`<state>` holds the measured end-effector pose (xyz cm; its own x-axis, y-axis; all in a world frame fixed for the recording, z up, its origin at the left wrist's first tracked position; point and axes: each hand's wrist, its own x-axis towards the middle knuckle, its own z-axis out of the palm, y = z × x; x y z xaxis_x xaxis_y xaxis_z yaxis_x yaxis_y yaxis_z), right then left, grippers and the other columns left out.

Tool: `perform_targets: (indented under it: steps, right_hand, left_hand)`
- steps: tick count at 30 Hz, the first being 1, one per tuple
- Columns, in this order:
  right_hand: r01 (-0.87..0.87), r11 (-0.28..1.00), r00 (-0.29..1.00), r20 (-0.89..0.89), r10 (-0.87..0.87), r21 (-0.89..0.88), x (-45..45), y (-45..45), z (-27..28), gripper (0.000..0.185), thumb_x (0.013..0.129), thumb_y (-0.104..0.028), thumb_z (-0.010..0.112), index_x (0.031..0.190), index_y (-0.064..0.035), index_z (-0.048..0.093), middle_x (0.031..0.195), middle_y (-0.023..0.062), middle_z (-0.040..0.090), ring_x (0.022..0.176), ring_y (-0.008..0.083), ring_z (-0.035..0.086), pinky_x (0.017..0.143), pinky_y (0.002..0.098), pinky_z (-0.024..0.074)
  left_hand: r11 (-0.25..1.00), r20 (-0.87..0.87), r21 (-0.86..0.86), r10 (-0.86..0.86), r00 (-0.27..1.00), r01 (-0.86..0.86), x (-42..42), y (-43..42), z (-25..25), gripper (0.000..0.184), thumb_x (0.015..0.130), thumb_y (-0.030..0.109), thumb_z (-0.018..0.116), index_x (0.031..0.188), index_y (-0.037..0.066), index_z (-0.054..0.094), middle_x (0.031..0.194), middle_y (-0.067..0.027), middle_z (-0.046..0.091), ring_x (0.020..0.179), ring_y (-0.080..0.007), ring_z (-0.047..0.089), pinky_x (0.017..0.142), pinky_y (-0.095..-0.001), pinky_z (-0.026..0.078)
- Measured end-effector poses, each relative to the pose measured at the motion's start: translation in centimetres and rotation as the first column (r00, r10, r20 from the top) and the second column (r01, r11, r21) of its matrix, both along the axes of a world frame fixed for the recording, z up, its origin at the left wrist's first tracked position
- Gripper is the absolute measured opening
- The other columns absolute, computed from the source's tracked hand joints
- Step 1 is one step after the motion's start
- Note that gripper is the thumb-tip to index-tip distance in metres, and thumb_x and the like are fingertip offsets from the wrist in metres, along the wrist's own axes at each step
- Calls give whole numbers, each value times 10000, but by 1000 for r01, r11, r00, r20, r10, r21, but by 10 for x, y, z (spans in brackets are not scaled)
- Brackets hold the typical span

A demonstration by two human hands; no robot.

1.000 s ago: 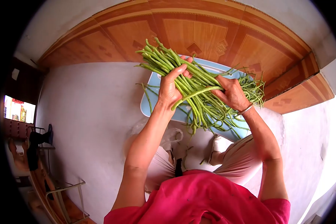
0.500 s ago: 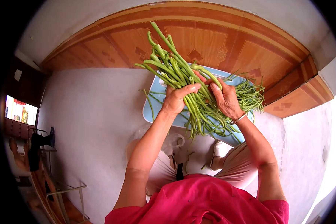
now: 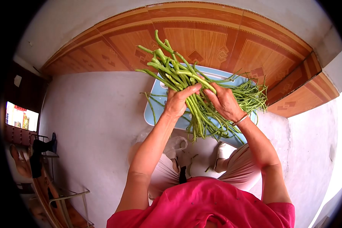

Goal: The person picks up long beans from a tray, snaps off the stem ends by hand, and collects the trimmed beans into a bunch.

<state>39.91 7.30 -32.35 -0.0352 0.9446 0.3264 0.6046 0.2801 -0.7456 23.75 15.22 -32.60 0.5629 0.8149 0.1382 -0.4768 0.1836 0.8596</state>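
Note:
My left hand (image 3: 180,99) is wrapped round a thick bundle of long green beans (image 3: 197,117), whose upper ends fan out toward the wall. Close beside it on the right, my right hand (image 3: 225,102), with a bangle on the wrist, grips the thick end of a bean at the bundle's side. Beneath both hands is a light blue tray-like surface (image 3: 151,110). A looser pile of thinner green beans (image 3: 250,95) lies on its right part. A few single beans rest at its left edge.
Wood-patterned panels (image 3: 133,41) line the wall behind. A clear plastic bag (image 3: 175,143) is near my left knee on the grey floor (image 3: 91,114). Bean scraps lie between my feet. At the far left, a metal-framed piece of furniture (image 3: 70,195) stands beside a person's bare foot (image 3: 17,155).
The bundle's upper ends have spread and tilted more upright. My right hand has moved left, close to my left hand, and the bean it grips now lies across the bundle's upper part.

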Motion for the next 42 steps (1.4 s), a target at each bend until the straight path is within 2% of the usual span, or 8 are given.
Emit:
perform_targets:
  steps: [6, 13, 24, 27, 30, 35, 38, 42]
  right_hand:
    - [8, 976, 996, -81, -27, -218, -5, -7, 22, 418, 991, -351, 370, 1218, -26, 504, 603, 203, 542, 608, 400, 572, 613, 452, 452]
    - [-60, 959, 998, 18, 67, -276, 12, 1, -13, 598, 1001, -416, 331, 708, 54, 556, 536, 224, 442, 526, 370, 462, 575, 465, 399]
    - [79, 984, 997, 12, -82, 160, -1, -3, -6, 281, 966, -245, 480, 1019, 14, 576, 784, 199, 568, 720, 405, 531, 686, 426, 450]
    - [123, 975, 988, -111, -104, 183, -1, 3, -13, 294, 974, -252, 480, 1034, 19, 576, 812, 143, 610, 673, 319, 560, 679, 382, 474]
    - [124, 992, 805, -583, -111, -18, 2, 10, -10, 330, 986, -285, 466, 1011, 22, 584, 832, 72, 626, 628, 165, 545, 630, 303, 483]
    - [76, 997, 509, -860, -42, -3, 25, 4, 13, 290, 960, -267, 534, 963, -10, 668, 715, -35, 522, 528, 32, 373, 457, 207, 278]
    - [205, 938, 853, -522, -30, 281, 37, 2, 26, 251, 933, -222, 566, 968, -1, 678, 662, -28, 484, 557, 53, 394, 483, 221, 307]
    - [94, 891, 985, -171, -19, 443, 49, -6, 40, 191, 848, -133, 661, 1027, -76, 696, 657, 10, 514, 589, 97, 484, 517, 280, 403]
  left_hand:
    - [997, 30, 24, -73, 997, 73, -1, -4, 3, 244, 807, 38, 641, 1044, 24, 587, 1095, -107, 637, 753, -102, 534, 719, -243, 450]
    - [993, 25, -3, -122, 992, 122, -2, -3, -1, 246, 790, 60, 655, 1020, -19, 617, 1008, -94, 657, 699, -88, 529, 646, -225, 456]
    - [999, -12, -39, 22, 1000, -23, -1, 2, -3, 220, 769, 42, 691, 975, 35, 614, 901, -47, 643, 721, -96, 542, 652, -241, 460]
    - [1000, -28, 23, -4, 1000, 5, 1, -1, 2, 194, 777, 60, 682, 960, 27, 628, 886, -37, 626, 728, -99, 533, 665, -241, 449]
    - [999, -99, 42, -17, 995, 21, 0, -2, 2, 198, 758, 70, 702, 937, 26, 631, 884, -47, 632, 728, -103, 534, 646, -236, 441]
    - [995, -145, 66, -67, 987, 78, 0, -5, 2, 188, 738, 68, 737, 890, 34, 632, 812, -32, 643, 658, -99, 558, 585, -231, 439]
    - [983, -156, 72, -158, 975, 171, -2, -5, 5, 188, 727, 74, 743, 874, 35, 634, 808, -35, 647, 655, -99, 557, 583, -231, 437]
    - [974, -212, 68, -199, 957, 218, -1, -8, 9, 189, 718, 87, 741, 866, 26, 641, 797, -51, 650, 648, -107, 556, 576, -232, 432]
